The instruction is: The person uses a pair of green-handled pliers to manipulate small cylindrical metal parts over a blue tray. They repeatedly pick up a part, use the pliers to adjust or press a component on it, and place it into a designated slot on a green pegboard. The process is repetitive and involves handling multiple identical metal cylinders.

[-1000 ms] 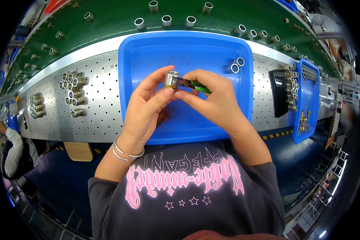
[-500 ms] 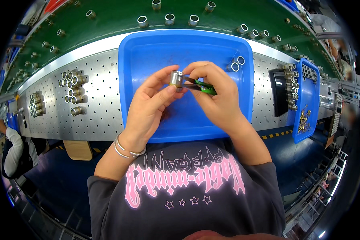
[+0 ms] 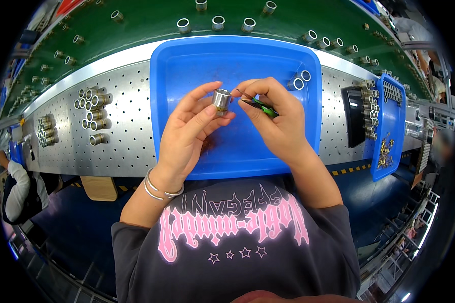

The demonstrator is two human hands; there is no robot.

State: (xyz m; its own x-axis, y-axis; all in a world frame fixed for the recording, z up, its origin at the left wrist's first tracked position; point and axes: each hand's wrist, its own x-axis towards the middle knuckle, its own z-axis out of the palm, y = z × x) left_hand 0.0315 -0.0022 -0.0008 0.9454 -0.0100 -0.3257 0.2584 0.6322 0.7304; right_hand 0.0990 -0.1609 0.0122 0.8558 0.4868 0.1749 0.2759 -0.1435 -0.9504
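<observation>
My left hand (image 3: 188, 125) holds a short, shiny metal sleeve (image 3: 221, 99) upright between thumb and fingers, its open end up and a brassy band near the bottom. In my right hand (image 3: 284, 120) are small snips (image 3: 269, 112) with green handles and dark, pointed blades, partly hidden by the fingers. The blades point left and stand slightly apart, a little to the right of the sleeve. Both hands are over a blue tray (image 3: 237, 166). Two similar sleeves (image 3: 298, 84) lie in the tray's far right corner.
A green conveyor belt (image 3: 151, 25) carrying scattered sleeves runs behind the tray. Sleeves (image 3: 93, 108) stand grouped on the perforated metal table (image 3: 131, 136) at left. To the right are a black box (image 3: 353, 116), more sleeves and a smaller blue tray (image 3: 391, 121) with brass-coloured parts. Another person (image 3: 20, 187) sits far left.
The snips have drawn back rightward from the sleeve, and their blades and handles have turned in my right hand. My left hand has tilted the sleeve slightly. Sleeves on the belt have shifted slightly right.
</observation>
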